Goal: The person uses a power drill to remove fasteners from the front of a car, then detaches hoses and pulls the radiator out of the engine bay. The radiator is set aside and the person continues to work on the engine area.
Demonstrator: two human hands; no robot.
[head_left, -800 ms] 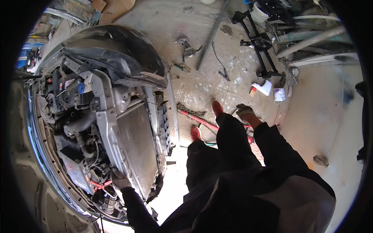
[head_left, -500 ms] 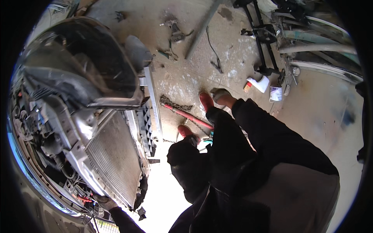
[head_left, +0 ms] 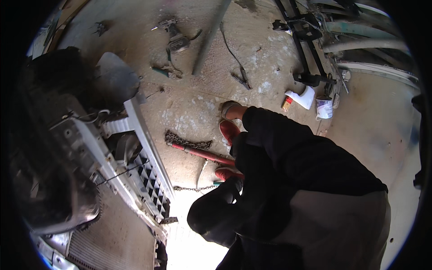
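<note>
My right arm in a dark sleeve reaches across the view. Its end, my right hand [head_left: 231, 110], seems to wear a grey glove above a bare wrist. It is over the floor beside my red shoe [head_left: 229, 130], and its fingers are not clear. My left hand is out of view. At the left, a large dark, glossy, partly see-through shell [head_left: 67, 198], which looks like a headlamp, covers part of a vehicle's front. Beneath it show a finned radiator [head_left: 117, 227] and a pale metal bumper beam [head_left: 146, 144]. No hand shows on the shell.
A red bar [head_left: 202, 154] and a chain [head_left: 191, 143] lie near my feet. Farther off are a power tool [head_left: 177, 41], a long grey bar [head_left: 210, 38] and a cable [head_left: 234, 56]. A white bottle [head_left: 303, 97], a can [head_left: 324, 108] and a black metal frame [head_left: 308, 49] are at the right.
My left hand, earlier at the vehicle's front beside the radiator, has gone out of view. The glossy shell has shifted down and left. The whole view has swung, so floor things sit farther left.
</note>
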